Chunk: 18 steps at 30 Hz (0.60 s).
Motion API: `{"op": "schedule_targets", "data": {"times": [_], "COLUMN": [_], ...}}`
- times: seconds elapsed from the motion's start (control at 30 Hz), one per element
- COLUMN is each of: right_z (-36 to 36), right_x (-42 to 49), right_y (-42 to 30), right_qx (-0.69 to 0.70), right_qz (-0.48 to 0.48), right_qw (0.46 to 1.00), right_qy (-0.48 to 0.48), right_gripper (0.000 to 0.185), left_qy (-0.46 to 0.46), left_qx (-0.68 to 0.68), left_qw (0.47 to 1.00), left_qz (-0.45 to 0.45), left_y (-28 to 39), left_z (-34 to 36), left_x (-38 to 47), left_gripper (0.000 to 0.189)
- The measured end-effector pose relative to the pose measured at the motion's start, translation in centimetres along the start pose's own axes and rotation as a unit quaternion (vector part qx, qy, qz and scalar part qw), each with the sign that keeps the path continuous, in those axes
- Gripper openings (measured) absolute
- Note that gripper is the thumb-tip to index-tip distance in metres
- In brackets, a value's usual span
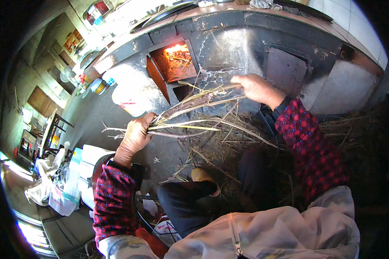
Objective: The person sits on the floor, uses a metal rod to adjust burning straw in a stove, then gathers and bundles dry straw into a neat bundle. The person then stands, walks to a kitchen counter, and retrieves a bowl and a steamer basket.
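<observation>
A loose bundle of dry stalks and twigs stretches between my two hands, in front of a masonry stove. My left hand is closed around the bundle's left end, with a forked twig poking out past the knuckles. At the other end my right hand grips the upper stalks, higher and closer to the stove wall. Some lower stalks splay downward, away from my right hand. Beyond the bundle, a fire burns inside the stove's square firebox opening. Its metal door hangs open on the left side.
A white bucket stands left of the firebox. Straw and twigs litter the floor around my shoe. A second metal door on the stove is closed. Plastic bags lie at the left.
</observation>
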State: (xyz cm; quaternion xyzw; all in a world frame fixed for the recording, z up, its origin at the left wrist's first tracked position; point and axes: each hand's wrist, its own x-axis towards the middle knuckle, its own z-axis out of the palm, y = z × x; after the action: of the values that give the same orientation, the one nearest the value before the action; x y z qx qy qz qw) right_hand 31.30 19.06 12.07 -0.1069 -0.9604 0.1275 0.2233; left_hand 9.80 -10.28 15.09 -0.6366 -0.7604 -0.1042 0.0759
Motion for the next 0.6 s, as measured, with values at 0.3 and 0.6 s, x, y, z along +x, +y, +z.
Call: {"op": "schedule_targets", "data": {"times": [0.3,0.6], "right_z": [2.3,3.4], "right_x": [0.2,1.2], "right_y": [-1.7,0.5], "right_qx": [-0.175,-0.056], "right_qz": [0.045,0.088], "right_qw": [0.983,0.989], "right_qy": [0.012,0.108], "right_gripper": [0.014,0.021], "left_qy": [0.006,0.035], "left_qx": [-0.076,-0.205], "left_qw": [0.997,0.977], "left_qz": [0.002,0.045], "left_y": [-0.5,0.5], "left_z": [0.0,0.6], "left_x": [0.8,3.0], "left_gripper": [0.031,0.034]}}
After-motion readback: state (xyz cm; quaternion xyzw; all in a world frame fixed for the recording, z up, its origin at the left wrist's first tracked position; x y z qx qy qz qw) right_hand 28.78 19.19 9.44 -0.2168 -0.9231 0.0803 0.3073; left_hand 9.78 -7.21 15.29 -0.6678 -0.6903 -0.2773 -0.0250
